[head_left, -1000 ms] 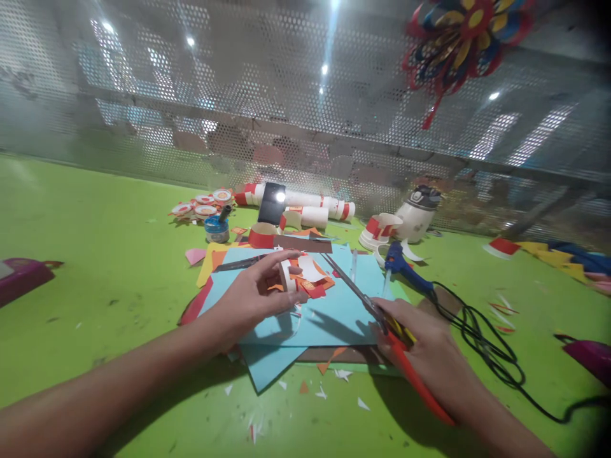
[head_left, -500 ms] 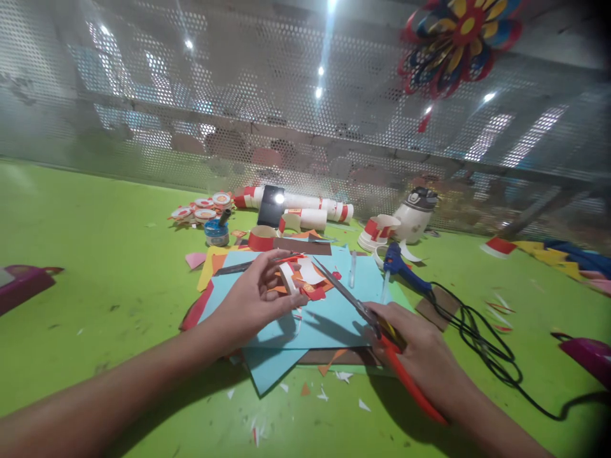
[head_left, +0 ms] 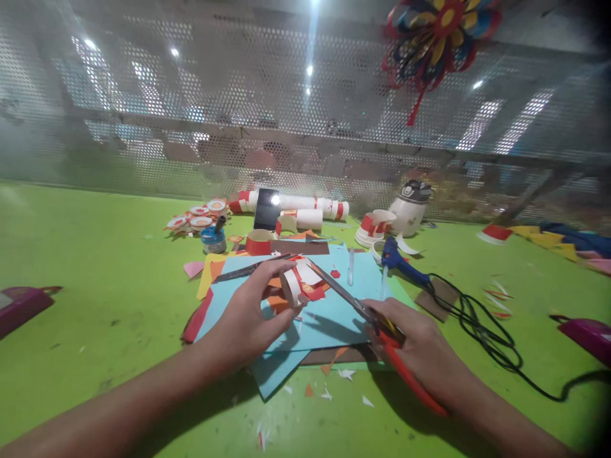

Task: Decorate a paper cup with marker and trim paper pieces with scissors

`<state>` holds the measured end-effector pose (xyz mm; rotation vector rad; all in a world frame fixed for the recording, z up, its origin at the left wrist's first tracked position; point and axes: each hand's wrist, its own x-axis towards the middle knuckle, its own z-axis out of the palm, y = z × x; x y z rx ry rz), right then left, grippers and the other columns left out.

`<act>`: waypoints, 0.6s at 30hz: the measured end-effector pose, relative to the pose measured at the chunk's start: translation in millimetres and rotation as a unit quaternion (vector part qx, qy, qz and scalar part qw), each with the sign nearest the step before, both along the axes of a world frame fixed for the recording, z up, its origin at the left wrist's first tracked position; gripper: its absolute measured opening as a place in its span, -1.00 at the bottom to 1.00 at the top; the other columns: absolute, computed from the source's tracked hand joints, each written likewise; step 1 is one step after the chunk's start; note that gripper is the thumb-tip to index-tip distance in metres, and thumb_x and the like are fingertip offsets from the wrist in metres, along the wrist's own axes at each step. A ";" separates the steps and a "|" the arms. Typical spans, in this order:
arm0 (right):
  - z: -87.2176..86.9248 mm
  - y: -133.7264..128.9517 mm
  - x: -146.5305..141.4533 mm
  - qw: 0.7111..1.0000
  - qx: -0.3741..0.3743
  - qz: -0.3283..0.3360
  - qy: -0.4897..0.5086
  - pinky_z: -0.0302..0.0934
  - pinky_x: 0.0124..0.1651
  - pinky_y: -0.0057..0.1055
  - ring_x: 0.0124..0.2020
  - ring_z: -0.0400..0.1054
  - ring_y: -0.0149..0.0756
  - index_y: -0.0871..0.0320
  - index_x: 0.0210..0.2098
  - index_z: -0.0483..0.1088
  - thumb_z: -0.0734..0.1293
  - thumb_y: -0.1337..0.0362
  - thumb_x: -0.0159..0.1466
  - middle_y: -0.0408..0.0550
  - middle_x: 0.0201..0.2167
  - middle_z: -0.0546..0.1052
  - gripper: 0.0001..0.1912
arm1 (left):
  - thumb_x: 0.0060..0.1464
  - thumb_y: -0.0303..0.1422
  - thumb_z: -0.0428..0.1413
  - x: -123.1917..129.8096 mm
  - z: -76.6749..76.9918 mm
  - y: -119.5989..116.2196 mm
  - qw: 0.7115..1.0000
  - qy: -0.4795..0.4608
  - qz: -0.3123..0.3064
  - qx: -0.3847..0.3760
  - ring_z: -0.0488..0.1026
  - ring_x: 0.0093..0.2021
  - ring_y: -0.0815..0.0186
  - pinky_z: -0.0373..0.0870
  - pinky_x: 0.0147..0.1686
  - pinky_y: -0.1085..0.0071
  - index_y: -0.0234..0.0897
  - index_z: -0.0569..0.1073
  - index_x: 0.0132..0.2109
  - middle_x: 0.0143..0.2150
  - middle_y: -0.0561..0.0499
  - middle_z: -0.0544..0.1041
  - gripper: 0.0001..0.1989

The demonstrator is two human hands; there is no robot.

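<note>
My left hand [head_left: 252, 312] holds a small white paper ring [head_left: 290, 287] between thumb and fingers, over light blue paper sheets [head_left: 329, 327]. Red and white paper scraps [head_left: 314, 292] lie right beside the ring. The fingers of my right hand [head_left: 410, 343] are wrapped round red-handled scissors [head_left: 344, 294], whose blades point up and left toward the ring and look closed or nearly so. A dark pair of scissors or similar tool [head_left: 238, 271] rests on the sheets behind my left hand. The scissors do not touch the ring.
A blue glue gun [head_left: 405, 264] with a coiled black cable [head_left: 482, 337] lies at the right. Farther back are a phone [head_left: 266, 208], a blue jar [head_left: 213, 238], white and red paper tubes [head_left: 310, 219], a red-white cup [head_left: 375, 228] and a white container [head_left: 409, 213].
The ring in my left hand has turned, so its opening and wall show more. The view has shifted slightly. My right hand still holds the scissors in nearly the same place.
</note>
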<state>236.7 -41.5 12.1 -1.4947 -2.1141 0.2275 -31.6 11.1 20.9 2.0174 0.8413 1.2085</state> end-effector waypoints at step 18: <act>-2.4 5.1 -1.3 0.999 0.023 -0.016 0.018 0.23 -0.25 -0.33 -0.33 0.38 -0.23 0.16 -0.13 0.46 0.28 0.40 0.20 -0.04 -0.32 0.52 -0.75 | -0.01 -0.31 0.29 4.7 7.4 1.5 0.967 -0.089 -0.042 -0.236 0.49 -0.04 0.16 0.47 -0.09 0.25 -0.30 0.25 0.09 -0.01 -0.18 0.48 -0.44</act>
